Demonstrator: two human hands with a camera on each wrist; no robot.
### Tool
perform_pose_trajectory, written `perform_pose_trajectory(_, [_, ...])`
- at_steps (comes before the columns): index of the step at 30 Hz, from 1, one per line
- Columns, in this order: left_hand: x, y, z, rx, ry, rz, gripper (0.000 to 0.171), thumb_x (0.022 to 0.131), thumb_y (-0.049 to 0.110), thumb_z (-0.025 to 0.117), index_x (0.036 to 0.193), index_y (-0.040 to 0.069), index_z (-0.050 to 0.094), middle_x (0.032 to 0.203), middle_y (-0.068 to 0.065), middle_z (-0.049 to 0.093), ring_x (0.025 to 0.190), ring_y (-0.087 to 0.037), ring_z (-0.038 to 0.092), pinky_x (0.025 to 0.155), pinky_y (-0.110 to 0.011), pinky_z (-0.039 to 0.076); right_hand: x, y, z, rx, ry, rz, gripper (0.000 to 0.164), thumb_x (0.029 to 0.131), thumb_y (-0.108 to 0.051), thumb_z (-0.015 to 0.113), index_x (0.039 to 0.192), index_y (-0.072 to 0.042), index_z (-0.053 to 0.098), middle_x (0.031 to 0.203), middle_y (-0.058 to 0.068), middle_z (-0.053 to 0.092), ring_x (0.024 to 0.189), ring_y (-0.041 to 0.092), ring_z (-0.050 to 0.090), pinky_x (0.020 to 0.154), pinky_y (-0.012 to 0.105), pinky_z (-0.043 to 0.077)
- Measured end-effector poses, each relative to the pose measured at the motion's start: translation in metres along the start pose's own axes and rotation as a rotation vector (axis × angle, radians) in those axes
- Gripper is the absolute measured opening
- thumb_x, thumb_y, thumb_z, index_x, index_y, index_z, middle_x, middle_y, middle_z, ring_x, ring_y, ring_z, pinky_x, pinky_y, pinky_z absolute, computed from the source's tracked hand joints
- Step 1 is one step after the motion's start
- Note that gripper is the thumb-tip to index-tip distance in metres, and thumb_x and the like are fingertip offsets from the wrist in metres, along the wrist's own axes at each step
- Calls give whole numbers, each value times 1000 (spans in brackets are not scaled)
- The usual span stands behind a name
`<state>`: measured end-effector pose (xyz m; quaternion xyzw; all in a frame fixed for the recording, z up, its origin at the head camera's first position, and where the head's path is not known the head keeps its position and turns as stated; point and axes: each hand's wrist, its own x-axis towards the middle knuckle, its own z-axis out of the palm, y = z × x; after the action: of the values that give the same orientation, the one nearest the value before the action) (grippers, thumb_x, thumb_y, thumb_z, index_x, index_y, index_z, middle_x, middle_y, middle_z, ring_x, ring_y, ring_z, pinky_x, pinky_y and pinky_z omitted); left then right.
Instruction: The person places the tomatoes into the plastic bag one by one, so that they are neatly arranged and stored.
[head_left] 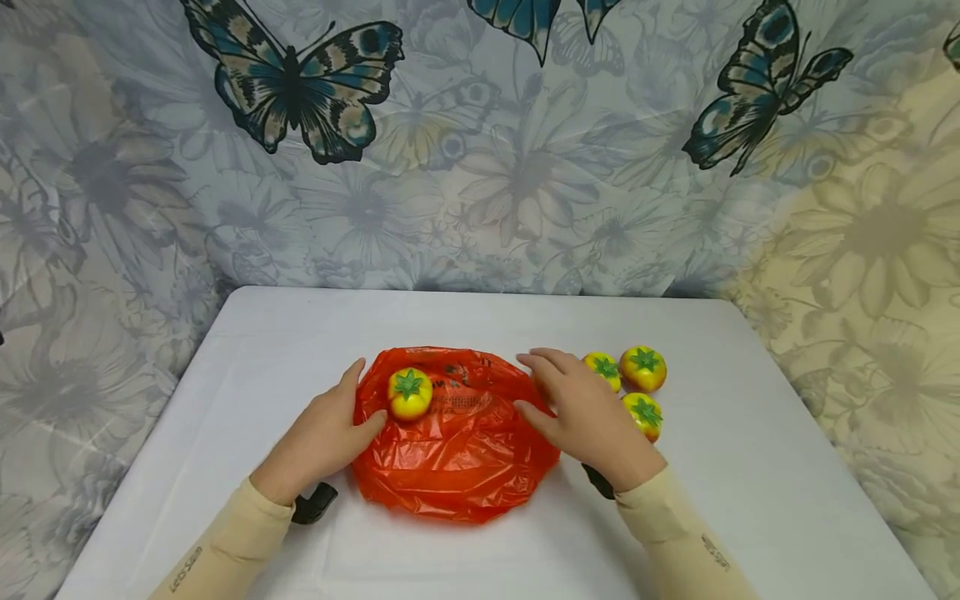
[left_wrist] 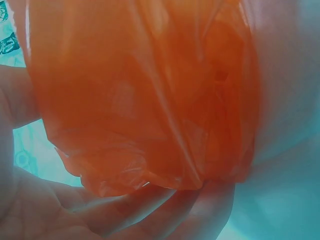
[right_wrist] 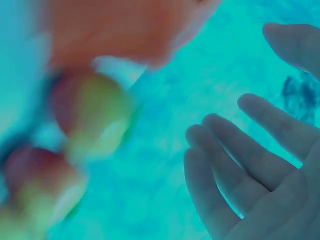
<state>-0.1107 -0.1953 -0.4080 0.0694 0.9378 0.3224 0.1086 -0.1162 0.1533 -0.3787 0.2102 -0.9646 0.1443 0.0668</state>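
A crumpled red plastic bag (head_left: 465, 442) with dark print lies on the white table in the head view. On its upper left part sits a yellow-and-red, tomato-like fruit (head_left: 410, 393) with green star-shaped leaves. My left hand (head_left: 322, 433) holds the bag's left side, thumb over it near the fruit. In the left wrist view, red film (left_wrist: 140, 100) lies between thumb and fingers (left_wrist: 165, 215). My right hand (head_left: 588, 417) is at the bag's right edge, its fingers spread and fairly straight. The right wrist view shows nothing in its palm (right_wrist: 280, 200).
Three more such fruits stand beyond my right hand: one farthest right (head_left: 643, 368), one nearer (head_left: 643, 415) and one partly hidden (head_left: 602, 369). The white table (head_left: 750, 467) reaches back to a wall (head_left: 480, 208) with butterflies and flowers.
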Motion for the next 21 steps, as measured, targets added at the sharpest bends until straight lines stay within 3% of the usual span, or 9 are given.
perform_pose_trajectory(8, [1,-1,0,-4,-6,-11,91,105,38,64,171,-3,16,163,-32,48,145,-48,56,115,-68,50,-55,57,-16,-84,98,101,62,90,-32,88,143,-6,66,145,19,65,132,44,64,101,65,59])
perform_pose_trajectory(14, [0,-1,1,-10,-11,-11,91,105,37,64,171,-3,16,164,-32,47,145,-48,56,116,-67,49,-81,80,-18,-97,50,232,68,91,-36,87,147,-6,62,147,26,60,132,51,59,104,73,53])
perform_pose_trajectory(21, [0,0,1,-5,0,-8,90,105,36,63,170,-4,16,163,-32,48,145,-49,56,115,-67,50,-91,89,-12,-100,2,324,72,91,-39,87,147,-3,60,145,31,60,127,53,61,101,73,54])
